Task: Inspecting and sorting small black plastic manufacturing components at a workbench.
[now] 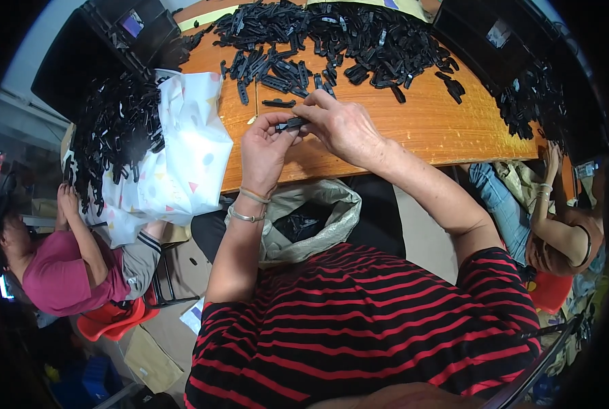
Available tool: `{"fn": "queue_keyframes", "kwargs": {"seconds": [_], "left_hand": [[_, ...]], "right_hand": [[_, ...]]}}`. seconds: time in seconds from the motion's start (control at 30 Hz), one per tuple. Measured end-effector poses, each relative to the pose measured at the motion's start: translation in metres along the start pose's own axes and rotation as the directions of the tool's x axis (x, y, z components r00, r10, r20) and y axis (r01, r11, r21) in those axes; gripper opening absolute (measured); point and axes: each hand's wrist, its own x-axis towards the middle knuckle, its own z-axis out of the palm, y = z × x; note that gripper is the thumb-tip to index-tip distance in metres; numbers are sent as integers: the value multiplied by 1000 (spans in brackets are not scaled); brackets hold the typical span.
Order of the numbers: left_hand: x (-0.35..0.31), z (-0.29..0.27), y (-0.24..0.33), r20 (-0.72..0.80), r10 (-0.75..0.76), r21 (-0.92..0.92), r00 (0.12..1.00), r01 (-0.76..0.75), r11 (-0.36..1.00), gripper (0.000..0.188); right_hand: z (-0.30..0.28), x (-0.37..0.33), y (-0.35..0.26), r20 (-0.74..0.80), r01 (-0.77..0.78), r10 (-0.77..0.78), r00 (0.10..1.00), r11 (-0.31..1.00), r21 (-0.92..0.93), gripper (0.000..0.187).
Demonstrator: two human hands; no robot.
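Near the table's front edge, my left hand (pixel 265 146) pinches one end of a small, narrow black plastic part (pixel 291 124). My right hand (pixel 343 129) grips the same part from the other side, its fingers partly covering it. A single similar black part (pixel 278 103) lies on the wood just beyond my fingers. Behind it spreads a large heap of such black parts (pixel 359 41). An open woven sack (pixel 345 204) rests at my lap below my hands, with some dark pieces inside.
The wooden table (pixel 413 129) ends just past my wrists. At left, a white patterned plastic sheet (pixel 194 136) lies beside another pile of black parts (pixel 117 129). Black crates (pixel 502 41) stand at both far corners. A person (pixel 66 273) sits left, another person (pixel 557 238) right.
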Motion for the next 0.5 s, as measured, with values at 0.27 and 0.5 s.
{"fn": "queue_keyframes", "kwargs": {"seconds": [0.27, 0.5], "left_hand": [[-4, 6, 6, 1, -33, -24, 999, 33, 999, 23], [-10, 11, 13, 41, -56, -56, 998, 58, 997, 31]], "right_hand": [[4, -2, 2, 18, -22, 22, 1000, 1000, -22, 32], [-2, -4, -4, 25, 0, 2, 1000, 998, -59, 32]]}}
